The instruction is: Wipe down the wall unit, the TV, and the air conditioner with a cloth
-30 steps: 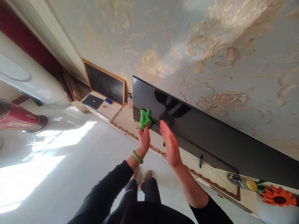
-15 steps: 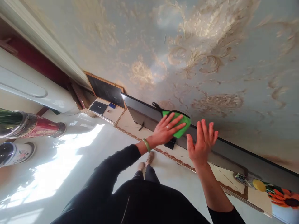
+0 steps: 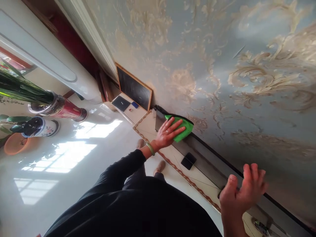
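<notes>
My left hand [image 3: 170,131] lies with its fingers stretched over a green cleaning cloth [image 3: 185,130] with black edging, pressing it on the upper edge of a flat television [image 3: 209,161] near its far left end. A ring and a pale green bangle are on that hand and wrist. Farther right, my right hand [image 3: 243,192] is raised by the television's top edge, fingers apart and bent a little, holding nothing. Whether it touches the television I cannot tell. A small black box [image 3: 189,161] sits on the cabinet top [image 3: 172,154] in front of the screen.
A wood-framed blackboard [image 3: 134,86] leans on the patterned wall [image 3: 209,49] beyond the television. Near it lie a dark flat pad [image 3: 121,103] and a blue item [image 3: 134,104]. Potted plants [image 3: 66,108] stand on the sunlit floor [image 3: 98,158] at left.
My left hand has slid the green cloth along the television's top edge to its left end. My right hand now appears lower and farther right. The view has shifted left.
</notes>
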The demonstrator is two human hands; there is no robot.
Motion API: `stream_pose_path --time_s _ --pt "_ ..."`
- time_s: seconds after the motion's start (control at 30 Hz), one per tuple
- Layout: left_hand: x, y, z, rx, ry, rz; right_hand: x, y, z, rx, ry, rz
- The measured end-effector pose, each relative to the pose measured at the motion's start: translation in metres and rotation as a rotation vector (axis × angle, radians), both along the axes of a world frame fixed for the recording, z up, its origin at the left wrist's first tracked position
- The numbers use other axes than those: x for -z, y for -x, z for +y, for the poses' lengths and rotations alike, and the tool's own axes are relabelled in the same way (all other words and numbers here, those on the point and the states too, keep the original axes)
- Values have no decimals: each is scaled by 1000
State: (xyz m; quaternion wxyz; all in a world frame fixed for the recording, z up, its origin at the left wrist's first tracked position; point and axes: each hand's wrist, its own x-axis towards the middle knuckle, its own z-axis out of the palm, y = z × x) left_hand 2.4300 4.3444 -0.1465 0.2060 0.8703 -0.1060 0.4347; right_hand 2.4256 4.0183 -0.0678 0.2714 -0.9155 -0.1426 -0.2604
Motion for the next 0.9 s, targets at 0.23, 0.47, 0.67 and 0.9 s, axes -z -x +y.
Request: stream_pose_path --time_s 0.23,0.47,0.67,0.9 --pt "15 11 104 197 487 133 -26 -22 114 42 10 159" --pt "31 20 148 163 1317 619 -36 -40 190 234 141 227" --pt "-10 23 121 576 1192 698 -33 -36 197 311 198 208" --pt "60 33 101 507 940 733 -26 -39 196 302 313 51"
